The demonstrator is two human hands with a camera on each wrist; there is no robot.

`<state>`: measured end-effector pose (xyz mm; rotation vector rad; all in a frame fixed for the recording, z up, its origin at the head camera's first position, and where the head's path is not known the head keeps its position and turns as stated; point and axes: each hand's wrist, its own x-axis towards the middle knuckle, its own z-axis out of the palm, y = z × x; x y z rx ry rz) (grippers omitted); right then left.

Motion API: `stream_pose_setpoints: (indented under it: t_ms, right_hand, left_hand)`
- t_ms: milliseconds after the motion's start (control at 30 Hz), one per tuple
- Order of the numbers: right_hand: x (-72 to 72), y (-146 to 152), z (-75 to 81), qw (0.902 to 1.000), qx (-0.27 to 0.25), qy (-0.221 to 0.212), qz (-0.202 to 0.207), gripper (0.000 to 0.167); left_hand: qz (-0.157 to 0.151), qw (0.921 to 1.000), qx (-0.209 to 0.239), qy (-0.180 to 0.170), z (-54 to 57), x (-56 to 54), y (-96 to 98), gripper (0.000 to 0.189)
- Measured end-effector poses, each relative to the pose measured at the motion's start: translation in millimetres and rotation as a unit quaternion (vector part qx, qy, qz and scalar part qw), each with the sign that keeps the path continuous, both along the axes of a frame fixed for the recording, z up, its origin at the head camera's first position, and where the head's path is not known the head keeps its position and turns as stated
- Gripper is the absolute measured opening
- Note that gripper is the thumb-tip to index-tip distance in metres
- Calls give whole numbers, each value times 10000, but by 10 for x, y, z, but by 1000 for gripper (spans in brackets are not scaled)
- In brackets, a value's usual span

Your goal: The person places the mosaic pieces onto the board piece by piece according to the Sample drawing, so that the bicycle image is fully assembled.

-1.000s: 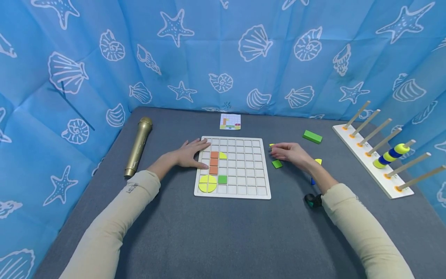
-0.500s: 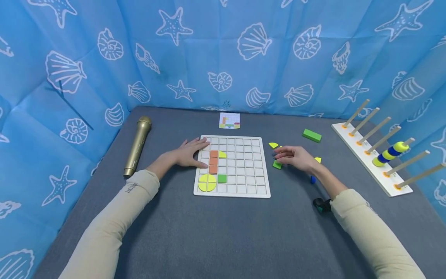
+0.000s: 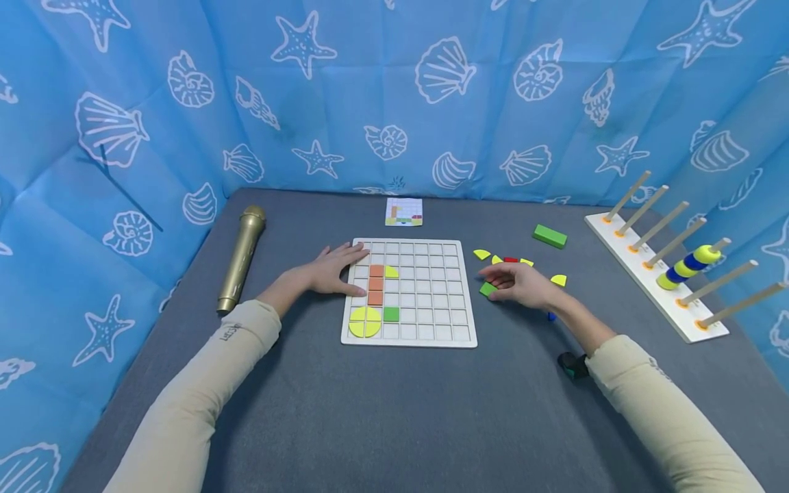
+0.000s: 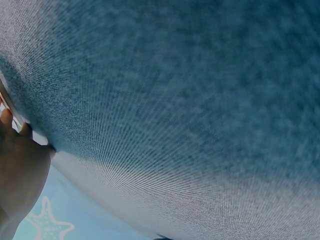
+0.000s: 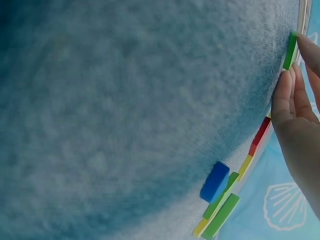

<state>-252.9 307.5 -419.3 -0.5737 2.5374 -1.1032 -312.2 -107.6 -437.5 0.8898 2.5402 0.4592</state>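
My left hand [image 3: 333,270] rests with spread fingers on the left edge of a white grid board [image 3: 407,344]. On the board lie orange square tiles [image 3: 375,283], a yellow quarter-circle tile [image 3: 391,272], a yellow circle of quarter tiles [image 3: 365,322] and a green square tile [image 3: 391,314]. Right of the board, my right hand [image 3: 522,284] pinches another green square tile [image 5: 290,50] between thumb and fingertips, close to the table. Loose pieces lie around this hand: yellow quarter-circles [image 3: 481,254], a red piece [image 3: 510,259] and a blue piece [image 5: 215,181].
A gold microphone [image 3: 240,260] lies at the left. A printed pattern card [image 3: 403,212] sits behind the board. To the right are a green block [image 3: 550,236] and a white peg stand [image 3: 659,274] with yellow and blue beads. A dark object [image 3: 573,365] is beside the right sleeve.
My right hand has shifted slightly back from the yellow pieces, uncovering them and a red piece, and has come onto the green tile. The left hand stays on the board.
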Motion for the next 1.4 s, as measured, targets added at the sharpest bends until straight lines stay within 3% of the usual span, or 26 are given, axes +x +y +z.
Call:
stream_pose_setpoints:
  t_ms: [367,567,833,1067,1267,1400]
  right_hand:
    - [1,-8,-4,9999,108,101,53,39]
    - [22,-23,16,9992,249,121,-275,29]
    - [37,-61,63,9924,74,-585,-1083,32]
    - [41,-107,116,9762,-414,-1304,-1684,38]
    - [65,-207,156,9659,-803,-1731,-1752,39]
    - [96,-322,180,9652,-876,-1871,-1601,40]
  left_hand:
    - [-40,10000,62,37,3,4,-10,95]
    - [-78,9999,95,56,11,6,-13,95]
    - [-66,9999,105,25,11,3,-17,94]
    - [-32,10000,72,51,-10,0,-19,95]
    - [-38,10000,65,14,-14,-11,-20,94]
    - [-48,10000,52,6,-7,-17,-13,95]
